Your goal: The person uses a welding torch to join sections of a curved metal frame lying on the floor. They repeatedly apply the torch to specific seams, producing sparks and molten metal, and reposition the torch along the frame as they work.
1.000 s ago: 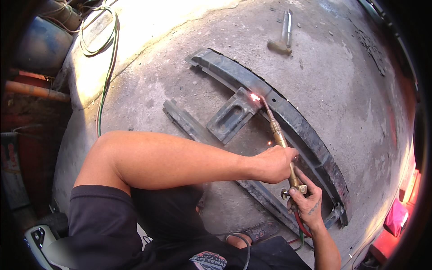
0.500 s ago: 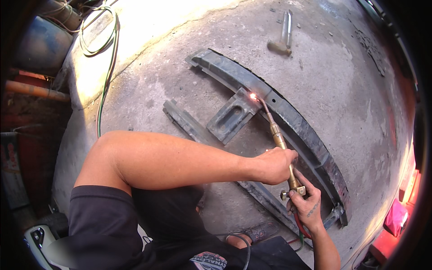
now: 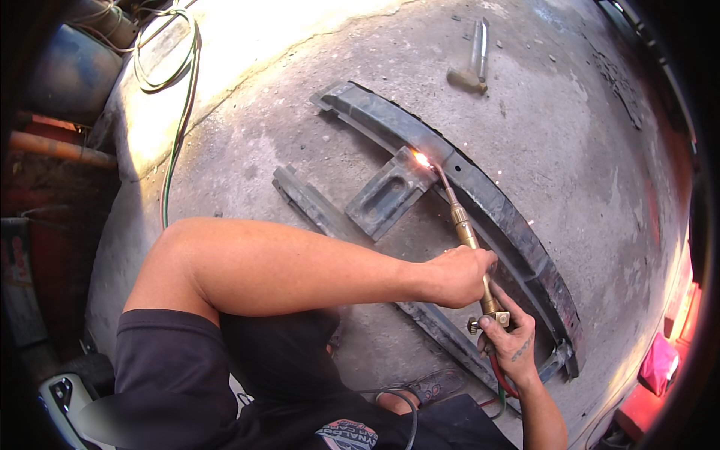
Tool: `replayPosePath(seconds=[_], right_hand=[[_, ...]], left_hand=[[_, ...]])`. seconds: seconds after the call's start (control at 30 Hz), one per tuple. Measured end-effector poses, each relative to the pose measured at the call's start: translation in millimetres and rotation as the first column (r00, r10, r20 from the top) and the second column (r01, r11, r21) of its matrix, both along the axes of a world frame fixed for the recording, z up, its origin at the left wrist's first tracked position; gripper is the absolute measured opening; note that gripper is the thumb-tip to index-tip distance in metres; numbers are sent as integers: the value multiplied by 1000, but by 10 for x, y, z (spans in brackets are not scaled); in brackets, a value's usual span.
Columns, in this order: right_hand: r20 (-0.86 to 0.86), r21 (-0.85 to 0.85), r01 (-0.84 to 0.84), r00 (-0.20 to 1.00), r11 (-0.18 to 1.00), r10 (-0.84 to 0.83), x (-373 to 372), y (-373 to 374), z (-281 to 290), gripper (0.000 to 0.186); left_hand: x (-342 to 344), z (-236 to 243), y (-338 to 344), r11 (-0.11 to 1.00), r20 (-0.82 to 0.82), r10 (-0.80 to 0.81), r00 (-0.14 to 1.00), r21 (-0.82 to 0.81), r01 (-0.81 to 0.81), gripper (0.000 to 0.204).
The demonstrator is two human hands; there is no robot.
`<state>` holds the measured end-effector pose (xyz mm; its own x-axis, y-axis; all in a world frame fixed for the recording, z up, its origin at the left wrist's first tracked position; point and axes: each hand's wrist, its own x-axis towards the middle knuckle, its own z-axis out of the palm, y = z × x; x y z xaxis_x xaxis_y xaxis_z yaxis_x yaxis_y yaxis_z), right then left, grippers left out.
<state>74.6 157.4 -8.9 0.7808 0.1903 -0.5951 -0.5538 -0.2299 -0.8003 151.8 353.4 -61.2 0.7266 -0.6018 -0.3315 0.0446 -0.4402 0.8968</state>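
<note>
My left hand (image 3: 459, 277) is wrapped round the brass barrel of a gas torch (image 3: 462, 225). Behind it, my right hand (image 3: 511, 341) grips the valve end, where a red hose (image 3: 501, 375) leaves the torch. The thin tip points at the joint between a long curved metal beam (image 3: 504, 225) and a flat metal bracket (image 3: 401, 174) with an oblong recess. A bright orange flame (image 3: 421, 159) glows there, and the metal around it looks reddish. The beam lies on the concrete beyond my hands. Fingers of both hands are partly hidden by the grip.
A second long metal bar (image 3: 307, 199) lies nearer me, partly under my left arm. A hammer (image 3: 469, 79) lies at the far side on the concrete floor (image 3: 255, 127). Looped green hose (image 3: 193, 67) runs down the left, beside a blue tank (image 3: 71, 71). Pink cloth-like item (image 3: 660, 364) sits at right.
The flame spot has grown brighter and longer, and small sparks now show right of the beam. Both hands and the torch stay nearly in place.
</note>
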Motion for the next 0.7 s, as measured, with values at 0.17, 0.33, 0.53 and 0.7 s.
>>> replayPosePath(seconds=[0.17,0.33,0.53,0.7], right_hand=[[-11,-4,-5,1000,1000,5,11,27,14,58],[-9,-7,-7,1000,1000,7,19,50,19,58],[-34,-20,-6,999,1000,5,-42,62,47,57],[-33,-46,-11,999,999,9,-66,89,42,56]], left_hand=[[6,6,11,1000,-20,-12,1000,-2,12,30],[6,11,22,1000,-4,-7,1000,-1,7,30],[-42,23,20,1000,-33,-11,999,-5,11,29],[-59,14,28,1000,-31,-8,999,2,8,30]])
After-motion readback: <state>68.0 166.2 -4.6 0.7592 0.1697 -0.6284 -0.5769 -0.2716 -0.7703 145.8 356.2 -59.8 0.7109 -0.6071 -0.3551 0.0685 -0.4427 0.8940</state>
